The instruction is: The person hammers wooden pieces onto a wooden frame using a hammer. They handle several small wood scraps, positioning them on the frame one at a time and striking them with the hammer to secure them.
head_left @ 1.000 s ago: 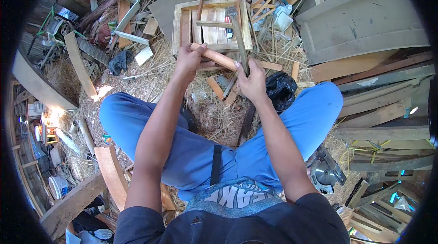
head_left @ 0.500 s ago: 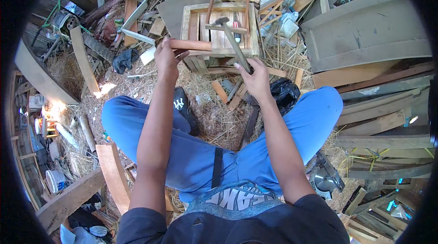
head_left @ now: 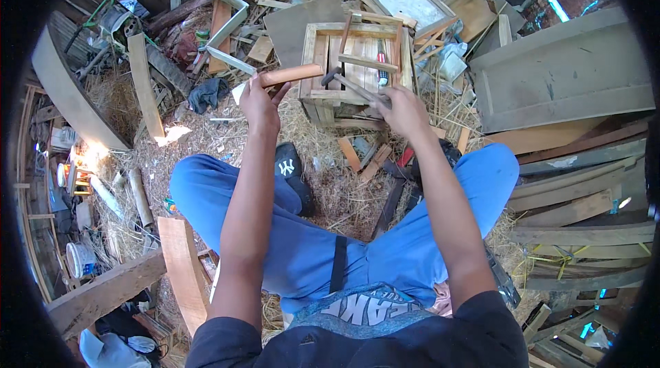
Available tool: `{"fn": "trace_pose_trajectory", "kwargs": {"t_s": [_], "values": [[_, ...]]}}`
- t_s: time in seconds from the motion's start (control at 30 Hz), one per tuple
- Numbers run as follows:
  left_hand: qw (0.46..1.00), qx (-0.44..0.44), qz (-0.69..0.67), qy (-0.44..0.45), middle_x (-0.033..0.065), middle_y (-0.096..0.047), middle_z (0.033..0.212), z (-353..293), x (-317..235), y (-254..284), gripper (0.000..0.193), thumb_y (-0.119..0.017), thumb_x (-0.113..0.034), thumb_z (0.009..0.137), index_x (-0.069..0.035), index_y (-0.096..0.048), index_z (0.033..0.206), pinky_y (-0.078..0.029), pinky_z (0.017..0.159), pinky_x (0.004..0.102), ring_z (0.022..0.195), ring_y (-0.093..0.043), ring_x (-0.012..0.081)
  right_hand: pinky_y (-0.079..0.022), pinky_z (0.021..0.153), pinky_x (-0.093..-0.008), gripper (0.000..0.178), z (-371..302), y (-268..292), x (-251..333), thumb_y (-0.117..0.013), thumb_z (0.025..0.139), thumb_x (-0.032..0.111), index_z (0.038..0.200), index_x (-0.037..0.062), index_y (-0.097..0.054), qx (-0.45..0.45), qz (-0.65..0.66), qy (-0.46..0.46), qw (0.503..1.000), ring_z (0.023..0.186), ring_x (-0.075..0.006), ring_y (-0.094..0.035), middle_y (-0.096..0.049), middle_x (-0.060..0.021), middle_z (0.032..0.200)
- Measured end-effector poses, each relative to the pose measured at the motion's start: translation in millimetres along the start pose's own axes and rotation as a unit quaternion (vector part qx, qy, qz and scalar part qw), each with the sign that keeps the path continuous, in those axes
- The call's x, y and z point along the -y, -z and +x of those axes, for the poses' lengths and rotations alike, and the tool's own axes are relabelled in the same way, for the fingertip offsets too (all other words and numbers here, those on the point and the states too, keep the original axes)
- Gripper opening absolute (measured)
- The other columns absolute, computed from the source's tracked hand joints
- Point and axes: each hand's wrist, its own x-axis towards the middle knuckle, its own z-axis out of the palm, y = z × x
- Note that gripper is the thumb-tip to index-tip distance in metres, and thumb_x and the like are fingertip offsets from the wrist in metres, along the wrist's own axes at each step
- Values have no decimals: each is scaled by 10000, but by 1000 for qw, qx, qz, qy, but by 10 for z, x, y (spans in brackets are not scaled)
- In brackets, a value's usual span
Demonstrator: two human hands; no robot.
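Note:
My left hand grips a short reddish-brown wooden strip near its left end, and the strip's free end points right. In my right hand is a hammer, held by its handle. The hammer's dark head is just right of and slightly below the strip's free end; whether they touch I cannot tell. Beyond both hands stands a wooden box-like frame with slats inside. On it rest a small wooden frame and what looks like a screwdriver with a red and dark handle.
Offcuts and planks lie piled behind the box. A large grey panel leans at the right, above stacked boards. A pale plank stands by my left knee. Straw and wood scraps cover the ground between my legs.
My right hand has lowered the hammer to a flatter angle, bringing its head close to the strip's end. The strip's free end has tipped up slightly. The whole view has shifted a little.

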Motion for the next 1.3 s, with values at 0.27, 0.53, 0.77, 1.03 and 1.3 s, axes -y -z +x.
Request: {"fn": "trace_pose_trajectory", "kwargs": {"t_s": [0.27,0.53,0.77,1.03,1.3], "values": [[999,-2,-31,12,137,-526,1061,-35,27,-100,279,-481,-214,1062,49,-511,1148,-678,751,406,937,-647,291,-541,877,-443,498,928,12,-739,-674,910,437,1031,-43,-724,-120,90,-171,974,1014,-369,-699,-706,-283,1049],[1000,-1,-29,5,137,-536,1049,-30,-28,-83,266,-498,-206,1055,46,-519,1136,-677,751,408,910,-657,294,-570,537,-391,464,1028,-8,-320,-663,944,332,825,-115,-685,-19,125,-250,960,493,-279,-681,-675,-171,601],[999,12,-28,15,141,-568,1016,-3,12,-168,251,-496,-214,1056,25,-536,1124,-669,741,401,898,-663,293,-583,510,-366,246,987,46,-576,-614,966,139,1088,-74,-617,-93,267,-221,933,534,-250,-701,-704,-202,774],[999,9,-27,27,155,-573,1030,-101,-84,-233,272,-466,-224,1062,35,-535,1112,-660,786,410,907,-662,303,-636,703,-369,464,420,230,-669,-591,994,66,1399,23,-371,80,667,-84,736,871,-263,-714,-676,-167,1052],[997,53,-31,38,166,-611,1029,-172,-41,-398,265,-482,-208,1052,38,-554,1119,-662,789,414,900,-672,297,-626,745,-327,432,177,400,-768,-592,989,59,1395,39,-443,160,720,-79,670,876,-210,-696,-665,-141,1096]]}}
